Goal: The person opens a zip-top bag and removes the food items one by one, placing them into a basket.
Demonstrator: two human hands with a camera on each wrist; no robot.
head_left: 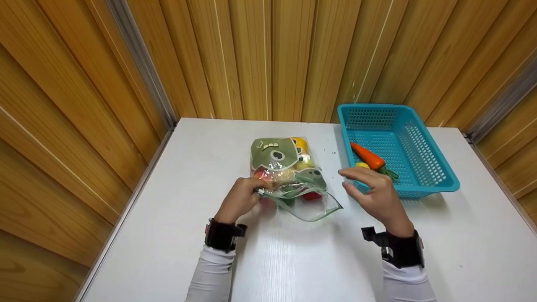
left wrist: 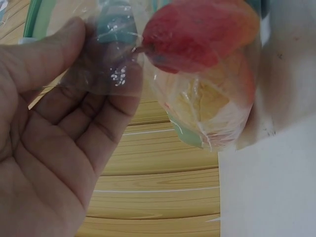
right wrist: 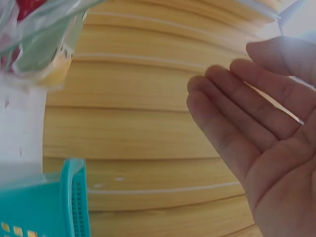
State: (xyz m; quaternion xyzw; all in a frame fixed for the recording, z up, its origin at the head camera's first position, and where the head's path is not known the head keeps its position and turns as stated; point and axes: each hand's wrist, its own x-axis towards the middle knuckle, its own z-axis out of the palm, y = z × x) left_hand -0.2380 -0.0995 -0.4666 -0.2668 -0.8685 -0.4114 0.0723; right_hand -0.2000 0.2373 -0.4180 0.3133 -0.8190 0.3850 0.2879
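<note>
A clear zip bag with green cartoon prints (head_left: 275,154) lies on the white table, its mouth gaping toward me. Through the plastic show several toy fruits, among them a red, mango-like fruit (left wrist: 202,34) with a short stem. My left hand (head_left: 241,199) pinches the left corner of the bag's mouth between thumb and fingers. Right of the bag, my right hand (head_left: 377,197) hovers in the air near the basket's front left corner, holding nothing. Its fingers (right wrist: 237,113) are extended and apart from the thumb.
A turquoise plastic basket (head_left: 436,155) stands at the table's back right. Inside it lie an orange toy carrot (head_left: 368,156) with a green top and a yellow item (head_left: 362,165), partly hidden by my right hand. Wood-patterned walls (head_left: 285,63) border the table behind and at both sides.
</note>
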